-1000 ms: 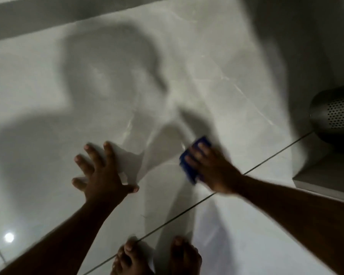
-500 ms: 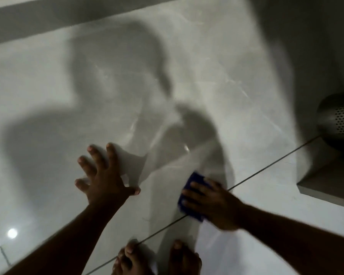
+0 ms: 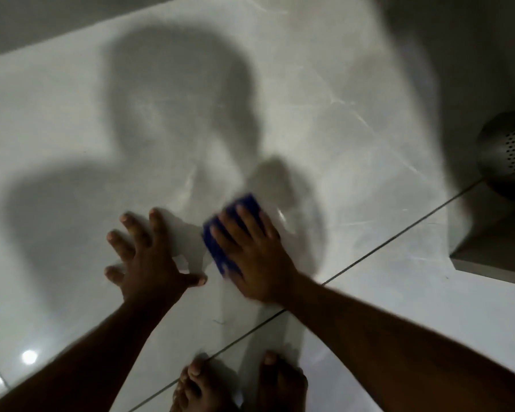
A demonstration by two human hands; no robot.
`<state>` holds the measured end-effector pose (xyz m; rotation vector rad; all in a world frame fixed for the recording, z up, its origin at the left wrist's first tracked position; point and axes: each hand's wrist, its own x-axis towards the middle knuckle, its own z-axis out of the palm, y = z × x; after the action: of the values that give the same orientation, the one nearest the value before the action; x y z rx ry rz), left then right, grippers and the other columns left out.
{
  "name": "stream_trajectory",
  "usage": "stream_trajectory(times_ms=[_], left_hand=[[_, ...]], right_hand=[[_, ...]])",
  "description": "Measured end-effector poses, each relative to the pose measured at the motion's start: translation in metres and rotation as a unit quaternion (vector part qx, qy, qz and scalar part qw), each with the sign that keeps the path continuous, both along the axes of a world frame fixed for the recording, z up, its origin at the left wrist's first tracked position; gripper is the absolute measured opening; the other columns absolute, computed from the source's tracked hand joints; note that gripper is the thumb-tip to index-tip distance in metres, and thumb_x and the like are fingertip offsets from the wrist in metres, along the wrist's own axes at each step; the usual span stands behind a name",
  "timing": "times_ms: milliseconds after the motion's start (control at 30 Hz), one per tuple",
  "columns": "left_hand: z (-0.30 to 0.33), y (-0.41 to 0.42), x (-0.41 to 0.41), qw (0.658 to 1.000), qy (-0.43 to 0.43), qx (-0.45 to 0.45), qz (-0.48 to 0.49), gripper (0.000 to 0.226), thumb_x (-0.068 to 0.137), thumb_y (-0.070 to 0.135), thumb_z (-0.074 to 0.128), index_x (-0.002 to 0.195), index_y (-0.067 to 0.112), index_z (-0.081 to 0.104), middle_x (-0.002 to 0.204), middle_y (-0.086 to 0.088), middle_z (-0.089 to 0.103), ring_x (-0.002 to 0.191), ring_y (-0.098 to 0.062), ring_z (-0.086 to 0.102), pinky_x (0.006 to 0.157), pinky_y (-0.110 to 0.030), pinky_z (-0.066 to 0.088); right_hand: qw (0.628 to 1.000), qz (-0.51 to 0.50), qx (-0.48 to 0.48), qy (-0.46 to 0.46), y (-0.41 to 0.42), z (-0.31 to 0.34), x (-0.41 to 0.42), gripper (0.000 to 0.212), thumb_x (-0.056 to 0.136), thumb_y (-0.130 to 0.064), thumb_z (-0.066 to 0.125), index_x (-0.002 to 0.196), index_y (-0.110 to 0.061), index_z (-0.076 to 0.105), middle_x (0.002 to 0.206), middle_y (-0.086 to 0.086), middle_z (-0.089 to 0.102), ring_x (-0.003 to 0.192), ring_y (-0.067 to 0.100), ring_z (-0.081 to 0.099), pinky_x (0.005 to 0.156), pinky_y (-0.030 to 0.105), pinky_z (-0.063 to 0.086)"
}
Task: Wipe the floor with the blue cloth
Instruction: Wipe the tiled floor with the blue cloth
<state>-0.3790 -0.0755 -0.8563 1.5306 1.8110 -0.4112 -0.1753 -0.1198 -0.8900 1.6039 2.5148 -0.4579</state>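
Blue cloth (image 3: 220,248): we see it folded into a small pad, lying flat on the floor just ahead of the grout line, most of it covered by our right hand; only its far and left edges show.

Right hand (image 3: 250,260): we press it palm-down on the cloth with the fingers spread and flat, pinning the cloth rather than gripping it; its outline is blurred, which we read as wiping motion.

Left hand (image 3: 143,260): we brace it on the bare tile just left of the cloth, fingers splayed, holding nothing.

Floor (image 3: 354,120): pale glossy tile with faint veining; a lamp reflection shows at lower left, so we judge it smooth and possibly slick under a damp cloth.

How the cloth handles: we judge it light, soft and limp, with no stiffness of its own; it probably bunches or unfolds if we push from one edge.

Where to hold: we think a flat palm over the middle, fingertips reaching the leading edge, keeps the pad folded and spreads the pressure.

Surroundings: our bare feet (image 3: 241,385) stand just behind the grout line; a perforated metal bin (image 3: 509,153) sits well to the right beside a low step (image 3: 494,257).

Risk: we judge that the bracing hand or our feet could slip on wet tile.
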Motion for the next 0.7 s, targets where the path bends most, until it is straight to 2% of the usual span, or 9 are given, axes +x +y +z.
stream_trajectory(times_ms=[100,167,267,333,400,467,533,633,700], left_hand=[[-0.002,0.001,0.002,1.0,-0.004,0.008,0.007,0.154,0.035,0.056,0.093,0.148,0.036,-0.01,0.161,-0.01,-0.023,0.145,-0.048,-0.016,0.1,-0.081,0.019],[-0.005,0.001,0.001,1.0,-0.003,0.011,0.007,0.153,0.033,0.057,0.093,0.147,0.036,-0.008,0.161,-0.008,-0.022,0.144,-0.048,-0.016,0.099,-0.082,0.019],[-0.008,0.0,0.001,1.0,-0.004,0.01,0.003,0.155,0.033,0.057,0.092,0.147,0.037,-0.01,0.161,-0.009,-0.022,0.144,-0.048,-0.017,0.099,-0.082,0.019],[-0.007,0.0,0.001,1.0,-0.004,0.008,0.004,0.155,0.034,0.058,0.092,0.147,0.037,-0.011,0.161,-0.009,-0.022,0.145,-0.048,-0.016,0.099,-0.081,0.02],[-0.007,-0.001,0.0,1.0,-0.002,0.009,0.001,0.154,0.034,0.059,0.092,0.147,0.036,-0.01,0.161,-0.01,-0.021,0.145,-0.049,-0.015,0.098,-0.081,0.022],[-0.007,-0.001,-0.002,1.0,-0.002,0.007,-0.003,0.153,0.034,0.06,0.091,0.147,0.036,-0.009,0.161,-0.01,-0.021,0.145,-0.048,-0.014,0.098,-0.081,0.023],[-0.008,-0.002,-0.004,1.0,-0.002,0.011,-0.008,0.153,0.033,0.062,0.09,0.147,0.037,-0.008,0.161,-0.01,-0.018,0.145,-0.049,-0.012,0.096,-0.08,0.025],[-0.008,-0.003,-0.005,1.0,-0.007,0.02,-0.017,0.152,0.033,0.062,0.091,0.147,0.037,-0.007,0.162,-0.011,-0.016,0.145,-0.049,-0.01,0.094,-0.08,0.026],[-0.009,-0.003,-0.005,1.0,-0.005,0.023,-0.013,0.151,0.034,0.062,0.09,0.147,0.037,-0.007,0.162,-0.011,-0.016,0.145,-0.048,-0.01,0.094,-0.081,0.025]], right_hand=[[0.985,0.163,-0.031,-0.038,-0.077,0.013,0.103,0.064,0.096,-0.046,0.043,0.154,-0.026,0.026,0.163,0.003,0.026,0.151,0.035,0.019,0.121,0.06,0.012],[0.988,0.131,-0.041,-0.064,-0.062,0.018,0.162,0.062,0.095,-0.045,0.042,0.151,-0.021,0.031,0.157,0.011,0.037,0.145,0.043,0.028,0.114,0.063,0.027],[0.987,-0.126,-0.014,-0.095,0.01,0.016,0.192,0.07,0.094,-0.052,0.037,0.152,-0.014,0.029,0.158,0.02,0.033,0.144,0.048,0.027,0.108,0.06,0.037],[0.931,-0.353,0.024,-0.092,0.075,0.01,0.16,0.073,0.095,-0.051,0.038,0.156,-0.013,0.021,0.164,0.017,0.019,0.148,0.045,0.016,0.117,0.057,0.025],[0.886,-0.459,0.028,-0.064,0.127,0.009,0.096,0.074,0.095,-0.049,0.04,0.157,-0.017,0.016,0.166,0.015,0.015,0.15,0.043,0.01,0.119,0.059,0.016],[0.935,-0.348,0.063,-0.023,0.134,0.0,0.028,0.073,0.091,-0.046,0.044,0.155,-0.016,0.023,0.163,0.017,0.024,0.149,0.044,0.016,0.116,0.061,0.02],[0.989,-0.138,0.052,0.023,0.087,-0.004,-0.022,0.071,0.09,-0.045,0.044,0.154,-0.018,0.027,0.162,0.015,0.028,0.15,0.043,0.015,0.113,0.063,0.022],[0.999,0.037,0.012,0.028,0.011,-0.002,0.006,0.064,0.096,-0.047,0.038,0.154,-0.025,0.026,0.164,0.007,0.024,0.153,0.036,0.009,0.118,0.061,0.017],[0.993,0.12,0.005,-0.005,-0.002,-0.002,0.07,0.061,0.096,-0.049,0.039,0.153,-0.028,0.031,0.162,0.006,0.032,0.151,0.036,0.018,0.118,0.061,0.02]])
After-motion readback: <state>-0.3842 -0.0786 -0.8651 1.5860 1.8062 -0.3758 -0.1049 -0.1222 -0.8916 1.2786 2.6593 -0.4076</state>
